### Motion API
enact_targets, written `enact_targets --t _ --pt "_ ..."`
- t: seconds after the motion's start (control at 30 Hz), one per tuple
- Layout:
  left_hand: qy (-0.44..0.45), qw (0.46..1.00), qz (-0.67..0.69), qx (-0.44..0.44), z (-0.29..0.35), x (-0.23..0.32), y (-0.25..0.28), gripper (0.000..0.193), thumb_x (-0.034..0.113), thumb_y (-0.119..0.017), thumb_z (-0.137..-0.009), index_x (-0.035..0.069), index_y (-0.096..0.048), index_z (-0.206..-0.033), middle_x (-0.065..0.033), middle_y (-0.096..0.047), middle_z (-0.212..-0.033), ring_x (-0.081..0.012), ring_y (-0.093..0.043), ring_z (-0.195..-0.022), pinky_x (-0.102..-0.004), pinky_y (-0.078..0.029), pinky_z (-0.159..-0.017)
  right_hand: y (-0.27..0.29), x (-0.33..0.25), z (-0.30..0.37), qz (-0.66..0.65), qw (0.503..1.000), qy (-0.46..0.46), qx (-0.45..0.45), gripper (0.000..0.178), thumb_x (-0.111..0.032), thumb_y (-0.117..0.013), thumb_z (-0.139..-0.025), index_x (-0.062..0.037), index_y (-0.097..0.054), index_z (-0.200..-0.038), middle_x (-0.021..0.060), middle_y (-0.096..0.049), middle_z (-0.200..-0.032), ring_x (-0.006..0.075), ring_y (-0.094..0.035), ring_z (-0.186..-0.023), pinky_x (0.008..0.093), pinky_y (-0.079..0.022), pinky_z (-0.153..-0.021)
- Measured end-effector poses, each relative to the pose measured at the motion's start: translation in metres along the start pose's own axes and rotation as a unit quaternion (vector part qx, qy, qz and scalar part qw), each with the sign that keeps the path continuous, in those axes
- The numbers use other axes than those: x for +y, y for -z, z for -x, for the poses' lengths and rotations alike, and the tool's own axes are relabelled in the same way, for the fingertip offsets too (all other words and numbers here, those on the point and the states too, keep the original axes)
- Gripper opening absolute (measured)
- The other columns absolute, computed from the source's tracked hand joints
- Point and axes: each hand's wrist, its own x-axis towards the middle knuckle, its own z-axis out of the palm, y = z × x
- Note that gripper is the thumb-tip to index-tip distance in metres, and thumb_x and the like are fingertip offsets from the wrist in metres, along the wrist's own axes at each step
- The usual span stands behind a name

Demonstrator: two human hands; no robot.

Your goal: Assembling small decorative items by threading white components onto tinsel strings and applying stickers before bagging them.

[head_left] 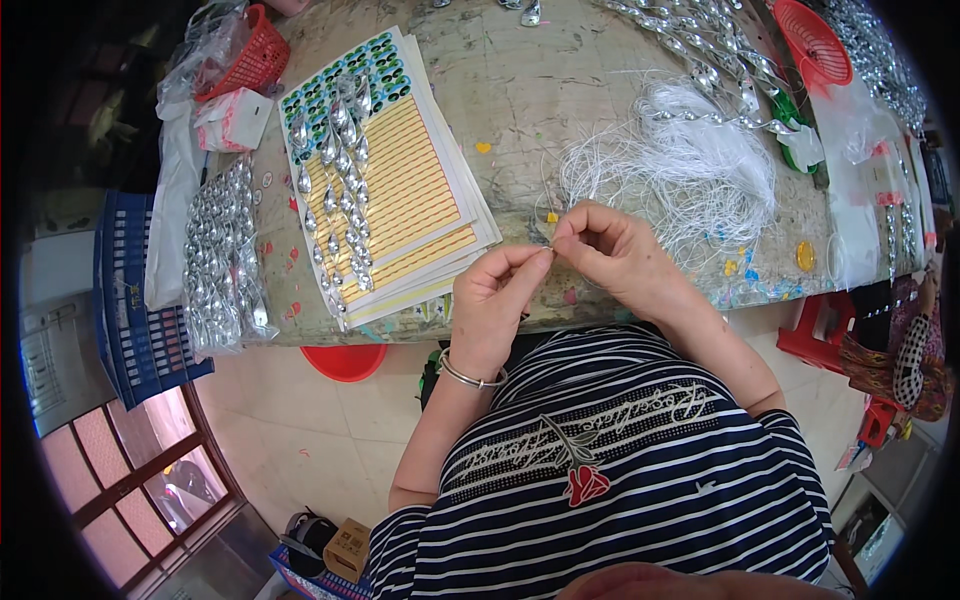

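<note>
My left hand (497,300) and my right hand (622,252) meet at the table's near edge, thumb and forefinger of each pinched together. A thin white thread (546,185) comes down to the meeting fingertips; its exact run between them is too fine to follow. Beyond my right hand spreads a loose tangled bundle of white thread (705,150). Left of my hands lies a stack of printed sticker sheets (420,165), yellow with red lines and blue-green round shapes. Several twisted silver strands (345,165) rest across the sheets.
A clear bag of silver twisted pieces (222,255) lies at the table's left edge, near a red basket (255,55) and a white box (233,120). More silver strands (700,40) and another red basket (815,40) stand far right. Below the table are a red basin (343,362) and red stool (815,335).
</note>
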Motion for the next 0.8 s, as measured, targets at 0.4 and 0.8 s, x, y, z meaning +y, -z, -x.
enact_targets --t 0.4,0.8 --pt "-0.051 0.998 -0.035 0.033 -0.002 -0.008 -0.001 0.008 0.006 -0.066 -0.086 0.002 -0.067 -0.092 0.0053 -0.060 -0.077 0.0007 -0.049 -0.065 -0.0152 -0.041 -0.059 0.002 0.000 0.002 0.061 0.998 -0.001 -0.013 0.011 -0.011 -0.060 -0.090 -0.0036 -0.057 -0.098 -0.0017 -0.053 -0.090 0.0051 -0.052 -0.082 0.0202 -0.049 -0.068" --pt "-0.060 0.998 -0.037 0.001 0.000 -0.010 0.005 0.012 0.008 -0.066 -0.087 0.000 -0.068 -0.095 0.0027 -0.063 -0.079 -0.0007 -0.051 -0.069 -0.0156 -0.041 -0.062 0.001 -0.001 0.000 0.041 0.997 0.012 -0.064 0.026 -0.007 -0.067 -0.084 -0.0039 -0.066 -0.110 0.0024 -0.057 -0.093 0.0081 -0.057 -0.080 0.0214 -0.050 -0.063"
